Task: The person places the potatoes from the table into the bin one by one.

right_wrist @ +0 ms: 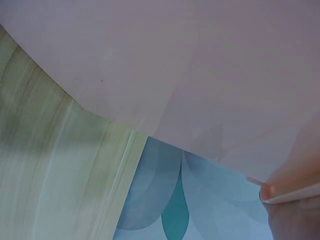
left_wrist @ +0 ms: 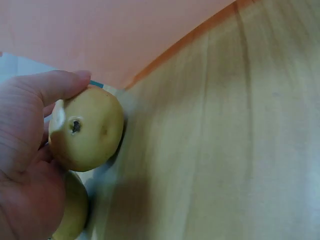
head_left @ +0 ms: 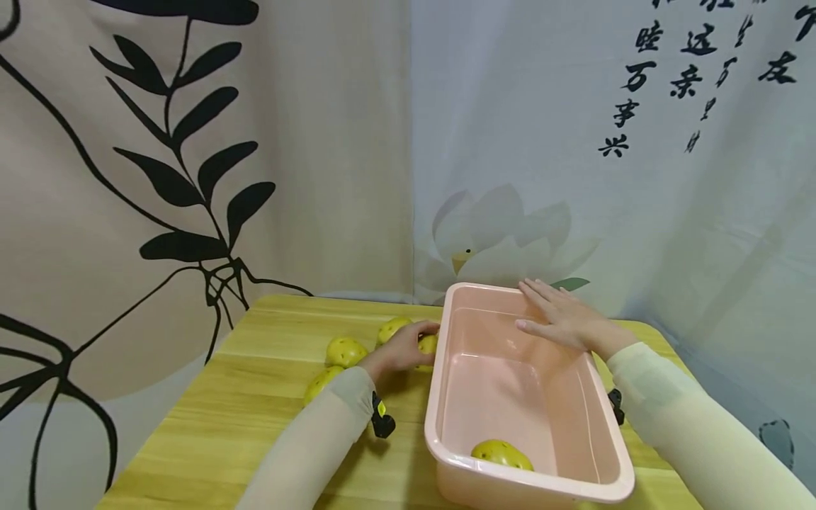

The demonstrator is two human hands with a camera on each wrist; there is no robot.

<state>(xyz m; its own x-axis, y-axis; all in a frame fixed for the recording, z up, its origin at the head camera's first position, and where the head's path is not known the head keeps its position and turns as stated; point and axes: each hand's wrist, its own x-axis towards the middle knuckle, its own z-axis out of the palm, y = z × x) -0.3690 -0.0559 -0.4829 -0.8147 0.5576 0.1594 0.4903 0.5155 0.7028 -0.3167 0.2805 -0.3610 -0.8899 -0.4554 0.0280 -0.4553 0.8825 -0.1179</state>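
Note:
My left hand (head_left: 401,349) grips a yellow potato (head_left: 427,347) just left of the pink plastic basin (head_left: 435,397). In the left wrist view, thumb and fingers curl round this potato (left_wrist: 92,132), close to the basin's outer wall (left_wrist: 115,40). A second potato (left_wrist: 74,205) shows below it, partly behind the palm. My right hand (head_left: 564,315) rests with straight fingers over the basin's far right rim, thumb spread towards the inside. One potato (head_left: 502,453) lies in the near end of the basin. The right wrist view mostly shows the basin's outer side (right_wrist: 150,60).
More potatoes lie on the wooden table (head_left: 223,411) left of the basin: one at the back (head_left: 393,329), one in the middle (head_left: 346,351), one by the left sleeve (head_left: 321,382). A printed curtain (head_left: 344,156) hangs behind the table.

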